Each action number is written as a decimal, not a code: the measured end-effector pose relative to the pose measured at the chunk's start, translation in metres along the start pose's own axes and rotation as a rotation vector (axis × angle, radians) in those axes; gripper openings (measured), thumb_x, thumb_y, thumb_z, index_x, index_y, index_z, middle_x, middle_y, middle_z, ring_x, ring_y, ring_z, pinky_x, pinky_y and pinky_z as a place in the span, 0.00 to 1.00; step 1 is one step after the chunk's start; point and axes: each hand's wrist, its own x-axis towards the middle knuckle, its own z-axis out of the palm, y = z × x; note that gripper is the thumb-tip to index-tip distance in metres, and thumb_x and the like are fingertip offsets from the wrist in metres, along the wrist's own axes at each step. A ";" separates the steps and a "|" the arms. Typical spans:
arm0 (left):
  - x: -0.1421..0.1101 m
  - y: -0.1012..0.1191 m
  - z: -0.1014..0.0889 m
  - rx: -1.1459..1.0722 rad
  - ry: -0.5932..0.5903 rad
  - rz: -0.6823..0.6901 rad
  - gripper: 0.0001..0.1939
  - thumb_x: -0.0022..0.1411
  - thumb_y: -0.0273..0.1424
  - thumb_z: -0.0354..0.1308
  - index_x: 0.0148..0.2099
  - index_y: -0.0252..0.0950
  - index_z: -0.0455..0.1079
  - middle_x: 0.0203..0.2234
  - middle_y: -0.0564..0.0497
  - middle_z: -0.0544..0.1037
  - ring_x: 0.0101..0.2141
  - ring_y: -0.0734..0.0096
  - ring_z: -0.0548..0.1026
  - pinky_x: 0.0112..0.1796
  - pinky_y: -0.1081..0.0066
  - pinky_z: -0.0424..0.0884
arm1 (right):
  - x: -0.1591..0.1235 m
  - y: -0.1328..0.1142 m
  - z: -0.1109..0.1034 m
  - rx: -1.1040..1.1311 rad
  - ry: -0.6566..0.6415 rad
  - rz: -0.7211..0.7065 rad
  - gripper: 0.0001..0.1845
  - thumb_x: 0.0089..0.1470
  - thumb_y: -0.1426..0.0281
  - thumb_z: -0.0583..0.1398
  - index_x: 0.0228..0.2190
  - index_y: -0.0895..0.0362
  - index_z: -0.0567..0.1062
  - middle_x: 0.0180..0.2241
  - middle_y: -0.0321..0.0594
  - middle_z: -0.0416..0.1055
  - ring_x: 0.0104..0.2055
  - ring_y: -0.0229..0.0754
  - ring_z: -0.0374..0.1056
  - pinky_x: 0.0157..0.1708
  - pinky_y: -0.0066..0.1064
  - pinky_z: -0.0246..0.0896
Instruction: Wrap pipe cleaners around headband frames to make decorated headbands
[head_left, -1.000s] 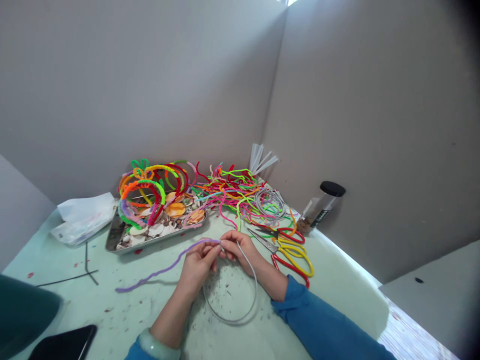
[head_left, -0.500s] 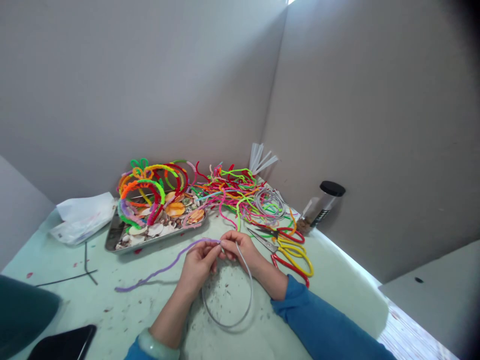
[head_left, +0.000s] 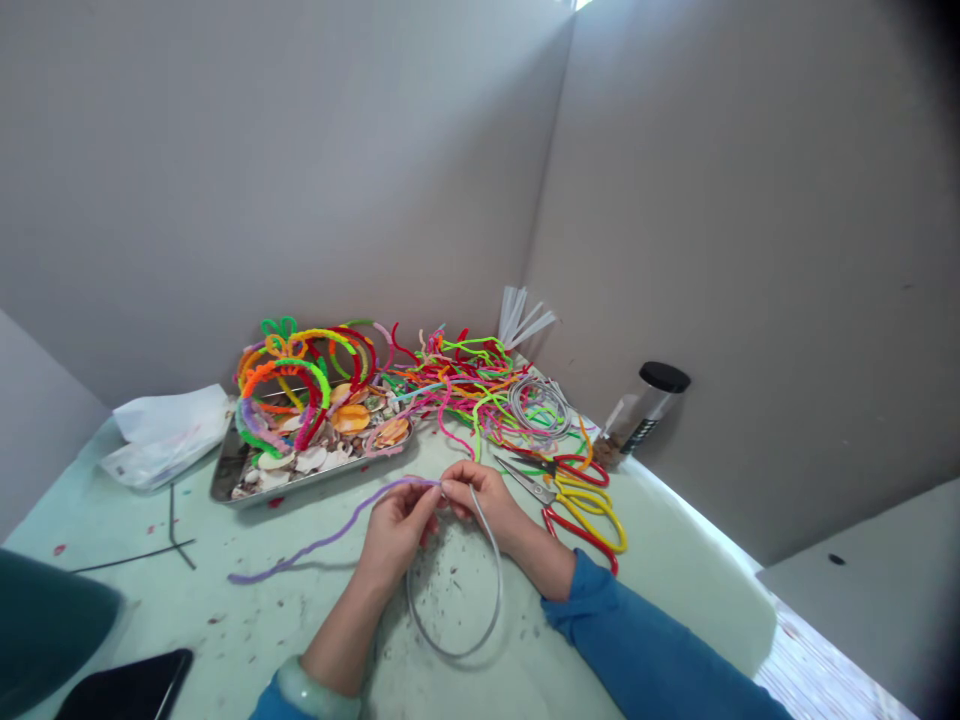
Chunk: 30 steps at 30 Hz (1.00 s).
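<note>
Fingertips of my left hand [head_left: 401,522] pinch a purple pipe cleaner [head_left: 330,540], whose free length trails left just above the table. Close beside it, almost touching, my right hand [head_left: 480,497] is closed in a pinch on a grey wire hoop [head_left: 496,600]. The hoop hangs below both hands, over the tabletop. Where the pipe cleaner meets the wire, my fingers cover most of the joint. Two pairs of scissors, one with red handles [head_left: 577,535] and one with yellow handles [head_left: 592,500], lie just right of my right hand.
Behind my hands a metal tray [head_left: 300,480] holds shells and colourful pipe-cleaner hoops [head_left: 322,390]. A heap of pipe cleaners [head_left: 457,370] and a wire coil [head_left: 541,408] lie right of it. A black-lidded jar [head_left: 645,415] stands far right; a phone [head_left: 127,690] lies front left.
Both hands stay in nearly the same place, with small finger movements at the joint. The wire hoop has swung slightly and looks a little narrower.
</note>
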 end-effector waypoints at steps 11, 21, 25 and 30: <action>0.000 -0.005 -0.003 0.082 -0.025 0.015 0.20 0.53 0.46 0.56 0.30 0.31 0.68 0.14 0.54 0.70 0.13 0.79 0.62 0.14 0.78 0.56 | 0.001 0.004 -0.002 0.011 -0.029 -0.023 0.09 0.45 0.66 0.61 0.26 0.60 0.71 0.19 0.32 0.65 0.17 0.29 0.53 0.17 0.22 0.46; 0.000 -0.001 -0.002 0.078 -0.045 -0.002 0.21 0.53 0.48 0.56 0.28 0.31 0.68 0.13 0.53 0.69 0.12 0.79 0.61 0.14 0.78 0.55 | 0.000 0.004 -0.001 0.007 -0.029 -0.030 0.10 0.45 0.66 0.62 0.26 0.60 0.71 0.18 0.31 0.65 0.18 0.30 0.53 0.18 0.23 0.46; -0.002 0.001 -0.002 0.077 -0.027 -0.012 0.21 0.53 0.47 0.56 0.27 0.32 0.68 0.12 0.54 0.69 0.12 0.78 0.62 0.14 0.77 0.55 | -0.001 0.001 0.000 -0.004 -0.027 -0.032 0.09 0.45 0.66 0.62 0.25 0.60 0.71 0.18 0.32 0.65 0.18 0.30 0.53 0.18 0.23 0.46; -0.003 0.003 -0.001 0.036 -0.001 -0.027 0.20 0.51 0.47 0.57 0.28 0.33 0.67 0.16 0.53 0.71 0.13 0.78 0.63 0.14 0.77 0.56 | 0.000 0.002 0.000 -0.004 -0.033 -0.029 0.09 0.44 0.65 0.62 0.25 0.59 0.71 0.18 0.32 0.66 0.18 0.30 0.53 0.18 0.23 0.47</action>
